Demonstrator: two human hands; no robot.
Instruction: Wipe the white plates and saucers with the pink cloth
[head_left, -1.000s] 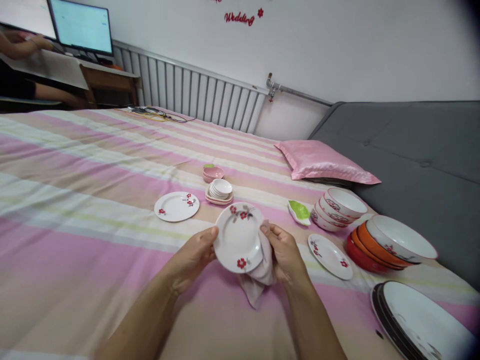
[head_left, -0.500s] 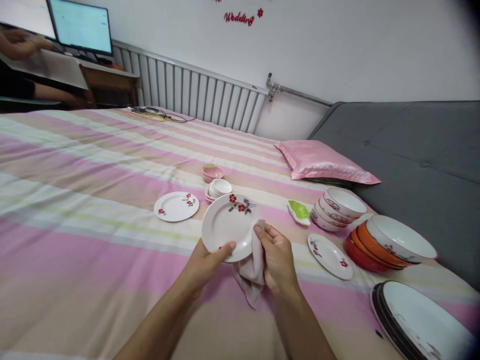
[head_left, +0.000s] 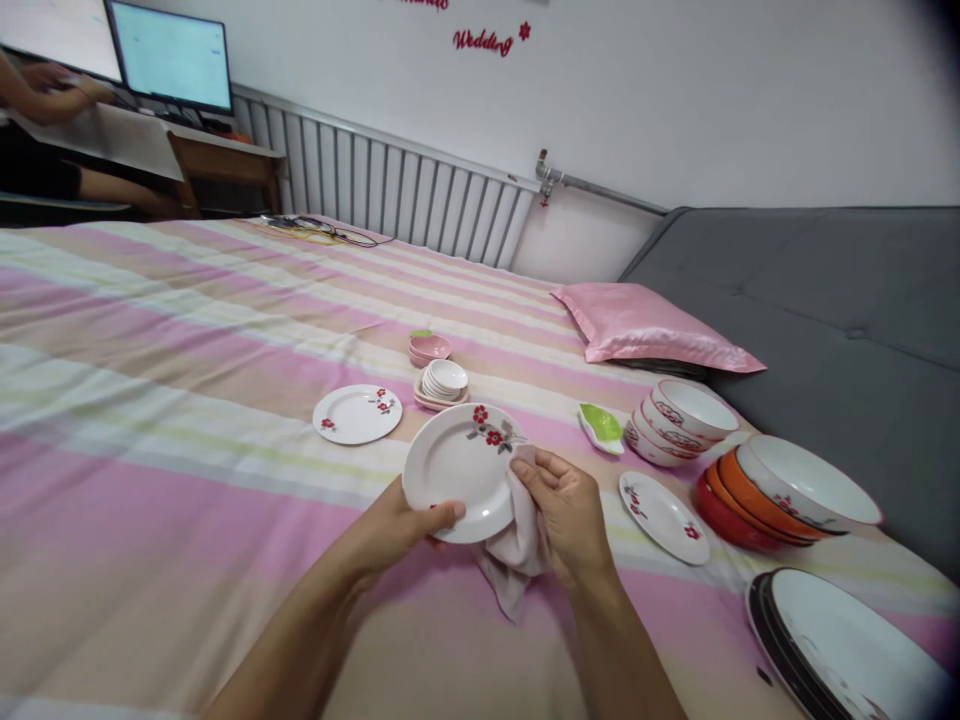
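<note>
A round white plate (head_left: 457,470) with red flowers is held tilted above the bed, facing me. My left hand (head_left: 401,525) grips its lower left edge, thumb on the face and fingers underneath. At the right rim, my right hand (head_left: 566,505) pinches a pale pinkish cloth (head_left: 517,545) against the plate; the cloth's loose end hangs below. Beyond the plate sits a stack of small white dishes (head_left: 448,378), with pink bowls (head_left: 430,348) behind it. One flowered plate (head_left: 358,414) lies flat to the left, another flowered plate (head_left: 664,517) to the right.
Stacked bowls (head_left: 679,425), larger white and orange bowls (head_left: 780,490) and big dark-edged plates (head_left: 847,640) stand on the right. A leaf-shaped dish (head_left: 601,427) and pink pillow (head_left: 656,325) lie nearby. Cables (head_left: 322,231) lie at the bed's far edge; a person (head_left: 52,110) sits at a desk.
The held plate has dropped slightly and tilted a little. My right hand and the cloth have shifted slightly right along with its rim. The view has moved a little.
</note>
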